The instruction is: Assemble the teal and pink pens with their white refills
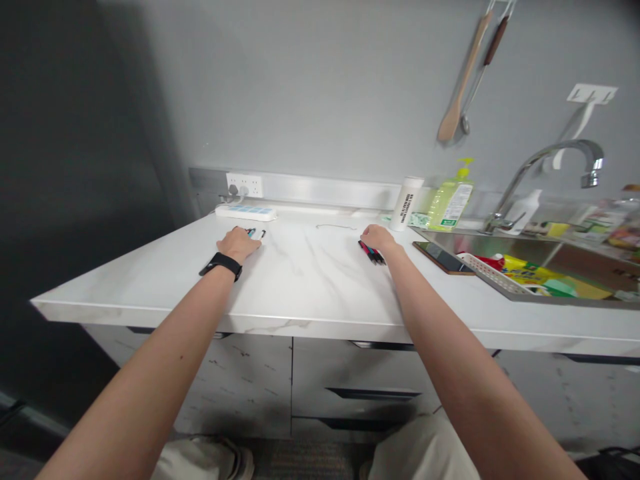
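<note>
My left hand [239, 244] rests on the white marble-patterned countertop [310, 283], with its fingers curled over dark pens [251, 233] whose tips show beyond the fingers. A small black pen-like piece [263, 233] lies just past them. My right hand [379, 237] sits farther right, against a bundle of black, red and teal pens [371, 252]. Part of that bundle is hidden under the hand. Whether either hand grips the pens, I cannot tell. A thin curved wire [333, 227] lies on the counter between my hands.
A steel sink [520, 248] holds colourful packets and a white slotted rack. A dark board [443, 258] lies beside it, below a curved faucet [545, 173]. A white bottle [406, 203], green soap pump bottle [453, 200], power strip [245, 213] and wall socket [244, 185] line the back.
</note>
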The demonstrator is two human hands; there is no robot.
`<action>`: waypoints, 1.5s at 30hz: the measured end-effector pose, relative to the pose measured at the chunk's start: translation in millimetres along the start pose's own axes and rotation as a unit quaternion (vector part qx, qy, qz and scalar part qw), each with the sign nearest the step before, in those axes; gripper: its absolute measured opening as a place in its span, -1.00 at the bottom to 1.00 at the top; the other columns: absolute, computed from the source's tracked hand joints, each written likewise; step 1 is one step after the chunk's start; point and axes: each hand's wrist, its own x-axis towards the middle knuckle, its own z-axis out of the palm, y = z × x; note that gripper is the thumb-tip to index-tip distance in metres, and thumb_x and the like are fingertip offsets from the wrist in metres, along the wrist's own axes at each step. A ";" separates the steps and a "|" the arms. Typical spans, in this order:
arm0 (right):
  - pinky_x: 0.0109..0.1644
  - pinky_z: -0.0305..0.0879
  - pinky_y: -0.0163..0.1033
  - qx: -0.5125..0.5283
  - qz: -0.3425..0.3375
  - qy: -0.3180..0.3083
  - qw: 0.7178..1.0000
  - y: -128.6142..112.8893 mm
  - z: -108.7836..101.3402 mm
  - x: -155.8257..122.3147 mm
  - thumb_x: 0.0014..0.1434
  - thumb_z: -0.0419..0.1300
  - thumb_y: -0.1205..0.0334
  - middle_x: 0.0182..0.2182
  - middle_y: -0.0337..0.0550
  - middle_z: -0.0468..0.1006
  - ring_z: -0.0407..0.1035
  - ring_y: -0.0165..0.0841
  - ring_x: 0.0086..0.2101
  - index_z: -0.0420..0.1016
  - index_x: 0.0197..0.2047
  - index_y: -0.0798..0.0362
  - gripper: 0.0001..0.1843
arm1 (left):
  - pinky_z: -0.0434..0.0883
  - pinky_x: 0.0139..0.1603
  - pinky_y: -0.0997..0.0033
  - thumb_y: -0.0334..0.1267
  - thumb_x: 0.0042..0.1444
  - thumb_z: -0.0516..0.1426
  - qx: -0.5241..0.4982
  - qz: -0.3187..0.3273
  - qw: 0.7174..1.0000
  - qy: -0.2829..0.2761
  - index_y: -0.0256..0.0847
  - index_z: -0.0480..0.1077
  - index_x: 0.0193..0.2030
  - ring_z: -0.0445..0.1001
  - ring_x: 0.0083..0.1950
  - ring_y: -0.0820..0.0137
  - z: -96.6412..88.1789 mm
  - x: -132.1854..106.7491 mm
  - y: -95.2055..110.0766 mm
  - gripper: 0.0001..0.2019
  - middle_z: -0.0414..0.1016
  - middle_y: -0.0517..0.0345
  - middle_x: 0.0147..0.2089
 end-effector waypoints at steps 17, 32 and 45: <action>-0.41 0.27 -0.39 0.556 -0.162 -0.250 0.776 -72.0 -0.6 -34.2 0.28 -0.07 -0.11 -0.36 -0.06 0.56 0.43 -0.43 -0.45 0.35 -0.08 0.11 -0.54 | 0.33 -0.06 0.35 -0.05 -0.02 0.18 -0.337 0.350 0.871 -0.069 -0.23 0.46 -0.29 0.44 -0.14 0.32 7.1 -0.5 15.6 -0.72 0.54 0.05 -0.21; -0.66 -0.20 -0.49 0.553 -0.153 -0.424 0.701 -73.9 14.0 -35.9 0.29 0.01 0.21 -0.65 -0.44 0.01 -0.15 -0.60 -0.69 0.37 -0.26 0.17 -0.79 | 0.37 -0.15 0.31 -0.06 -0.18 0.29 -0.357 0.350 0.856 -0.132 -0.28 0.51 -0.31 0.47 -0.25 0.32 8.0 -5.0 16.0 -0.66 0.56 0.02 -0.28; -0.59 -0.02 -0.46 0.513 -0.201 -0.309 0.775 -74.9 21.8 -34.5 0.17 0.20 0.21 -0.61 -0.33 0.34 0.10 -0.61 -0.65 0.46 -0.32 0.17 -0.84 | 0.34 -0.22 0.37 -0.17 -0.03 0.18 -0.299 0.379 0.873 -0.073 -0.26 0.45 -0.39 0.43 -0.32 0.38 15.7 -3.2 14.2 -0.82 0.53 0.09 -0.37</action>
